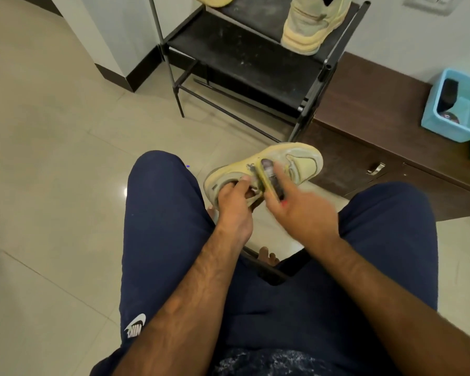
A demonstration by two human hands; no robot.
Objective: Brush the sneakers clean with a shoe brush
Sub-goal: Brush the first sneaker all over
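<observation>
Sneaker [291, 161] is hanging between the person's knees [158, 191], left hand [234, 202] gripping its collar, right hand [296, 210] clasping the brush [267, 183] against its side; bracing firmly and stroking short should be lifting dirt.

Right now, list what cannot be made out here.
Head view:
brush: motion-blurred, half under the right hand; bristles unclear.
sneaker: its opening covered by the left hand.
rack sneaker: top cut by upper edge.
basket: cut by right edge; dark contents too small to name.
</observation>
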